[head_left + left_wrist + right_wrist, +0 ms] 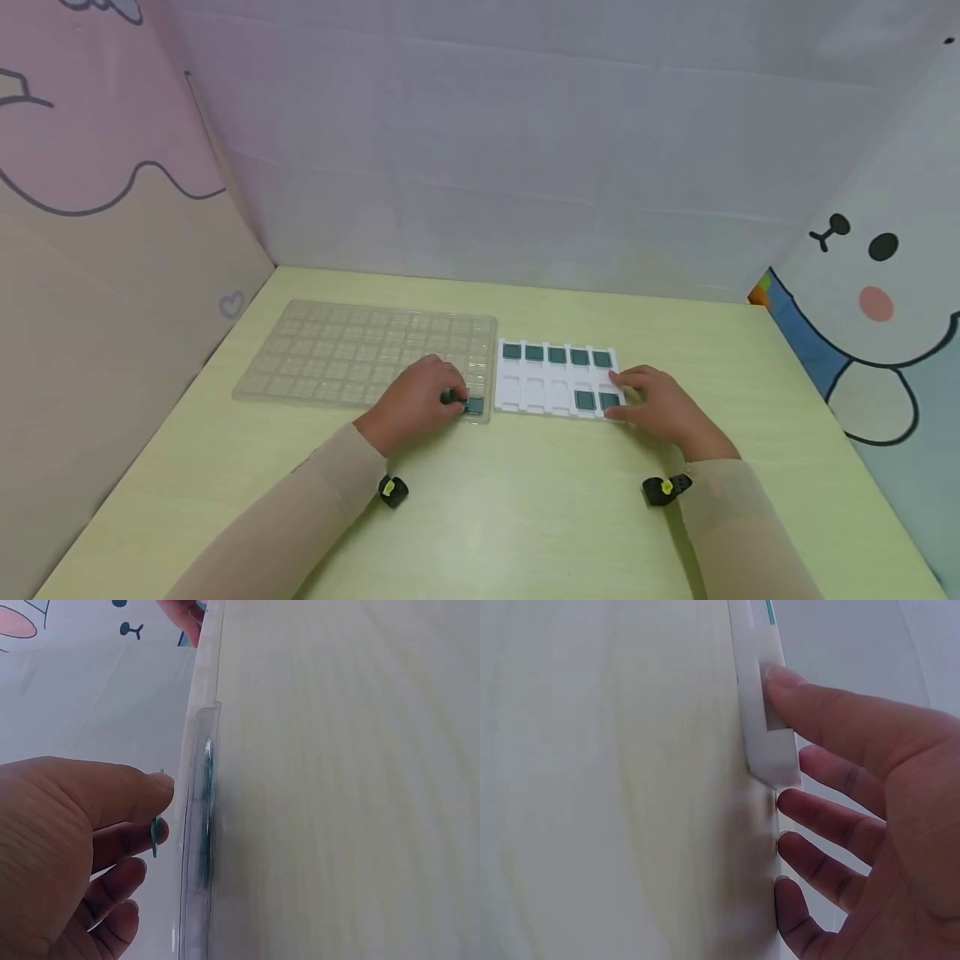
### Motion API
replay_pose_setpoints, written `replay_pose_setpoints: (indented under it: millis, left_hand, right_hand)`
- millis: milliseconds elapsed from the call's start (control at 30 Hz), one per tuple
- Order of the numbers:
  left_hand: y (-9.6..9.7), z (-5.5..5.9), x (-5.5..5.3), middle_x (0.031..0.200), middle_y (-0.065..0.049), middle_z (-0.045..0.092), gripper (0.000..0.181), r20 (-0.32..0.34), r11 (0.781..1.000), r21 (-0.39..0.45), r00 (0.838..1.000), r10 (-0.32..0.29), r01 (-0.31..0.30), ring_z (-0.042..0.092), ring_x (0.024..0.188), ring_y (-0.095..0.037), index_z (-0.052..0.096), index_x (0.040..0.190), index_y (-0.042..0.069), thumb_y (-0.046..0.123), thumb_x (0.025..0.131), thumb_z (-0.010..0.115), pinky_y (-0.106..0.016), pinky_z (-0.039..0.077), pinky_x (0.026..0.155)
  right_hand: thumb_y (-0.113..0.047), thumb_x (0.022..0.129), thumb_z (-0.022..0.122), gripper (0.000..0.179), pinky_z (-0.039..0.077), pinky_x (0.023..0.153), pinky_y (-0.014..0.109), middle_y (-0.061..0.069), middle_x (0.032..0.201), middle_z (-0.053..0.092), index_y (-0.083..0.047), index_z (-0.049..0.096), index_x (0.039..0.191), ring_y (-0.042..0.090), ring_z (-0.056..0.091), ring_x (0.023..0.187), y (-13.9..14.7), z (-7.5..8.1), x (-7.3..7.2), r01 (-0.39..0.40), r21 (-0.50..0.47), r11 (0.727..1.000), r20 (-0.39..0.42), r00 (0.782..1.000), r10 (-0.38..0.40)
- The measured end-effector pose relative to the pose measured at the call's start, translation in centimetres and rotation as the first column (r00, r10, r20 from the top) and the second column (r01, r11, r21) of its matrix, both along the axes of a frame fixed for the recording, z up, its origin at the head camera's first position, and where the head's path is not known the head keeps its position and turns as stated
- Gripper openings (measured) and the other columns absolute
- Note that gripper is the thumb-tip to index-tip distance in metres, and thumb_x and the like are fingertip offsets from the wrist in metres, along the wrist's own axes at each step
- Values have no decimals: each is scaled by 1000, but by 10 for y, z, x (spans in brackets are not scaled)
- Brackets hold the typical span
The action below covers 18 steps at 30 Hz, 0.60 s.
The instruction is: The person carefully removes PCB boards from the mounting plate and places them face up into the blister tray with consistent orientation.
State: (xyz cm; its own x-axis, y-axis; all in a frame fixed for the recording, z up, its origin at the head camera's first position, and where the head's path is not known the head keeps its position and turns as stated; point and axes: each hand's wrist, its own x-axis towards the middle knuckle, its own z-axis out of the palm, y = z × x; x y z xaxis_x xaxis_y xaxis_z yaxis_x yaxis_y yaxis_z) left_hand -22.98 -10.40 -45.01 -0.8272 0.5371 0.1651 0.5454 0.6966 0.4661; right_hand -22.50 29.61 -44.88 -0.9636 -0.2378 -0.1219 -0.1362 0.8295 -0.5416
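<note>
My left hand (422, 402) pinches a small green chip (155, 838) between thumb and fingertips, over the near right corner of a clear compartment tray (330, 354). The chip stands on edge in the left wrist view, apart from the tray wall. Another green chip (474, 406) lies in that tray's corner compartment. To the right is a white slotted tray (534, 392), with a full back row of green chips (557, 356) and two more at the right of its front row. My right hand (663, 408) holds this tray's right end, the thumb (787, 679) at a notch in its edge.
Both trays lie side by side on a pale wooden table (525, 517). A white cloth wall (480, 167) stands behind the table, and printed cloths hang at the left and right. Black wrist cameras (393, 491) sit under both sleeves.
</note>
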Motion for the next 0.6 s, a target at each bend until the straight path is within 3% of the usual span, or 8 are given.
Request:
replay_pose_setpoints:
  millis: [367, 600]
  left_hand:
    - [-12, 5, 1, 94, 12, 71, 9, -1, 999, -38, 1000, 20, -20, 56, 97, -17, 78, 87, 19, 10, 87, 80, -37, 51, 89]
    - [-21, 2, 0, 96, 11, 72, 9, -12, 999, -45, 1000, 18, -19, 54, 94, -16, 78, 88, 19, 10, 87, 80, -35, 50, 87]
  right_hand:
    - [-36, 88, 83, 69, 34, 111, 65, 25, 147, 50, -5, 59, 145, 49, 41, 138, -1, 1, 0, 16, -2, 1000, 27, 1000, -16]
    - [-34, 88, 84, 69, 34, 111, 64, 25, 146, 50, -4, 60, 145, 49, 41, 138, 0, -2, -2, 14, 0, 1000, 22, 1000, -14]
